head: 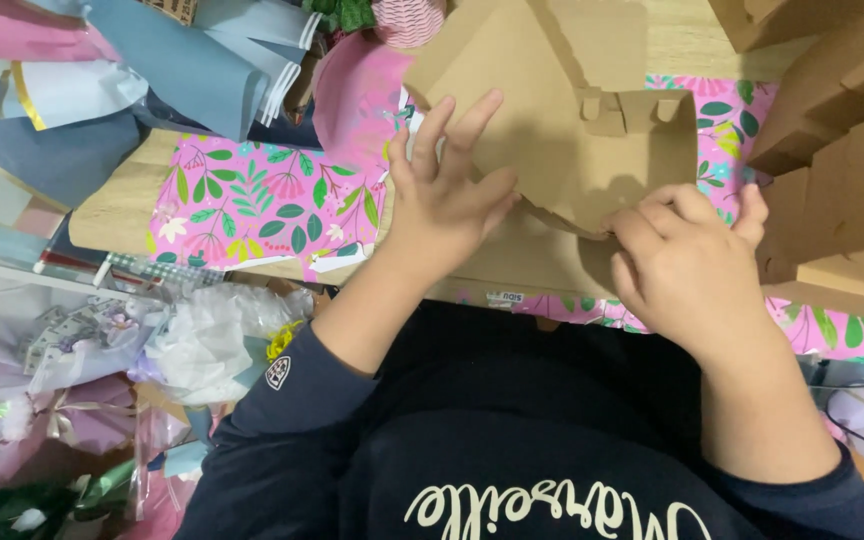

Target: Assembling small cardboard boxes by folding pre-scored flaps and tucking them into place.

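Note:
A flat brown cardboard box blank [552,120] with tabs and slots lies on the table in front of me. My left hand [447,195] rests on its left part, fingers spread and pressing down. My right hand [687,265] is curled over the near right edge of the cardboard, fingers bent around a fold. Under the cardboard lies pink wrapping paper [252,200] printed with green leaves and flowers.
A stack of folded brown cardboard boxes [837,170] stands at the right. Blue, grey and pink paper sheets [152,70] pile at the upper left. Clear plastic bags and wrapped flowers [102,350] lie at the lower left. The wooden table edge [112,210] shows left.

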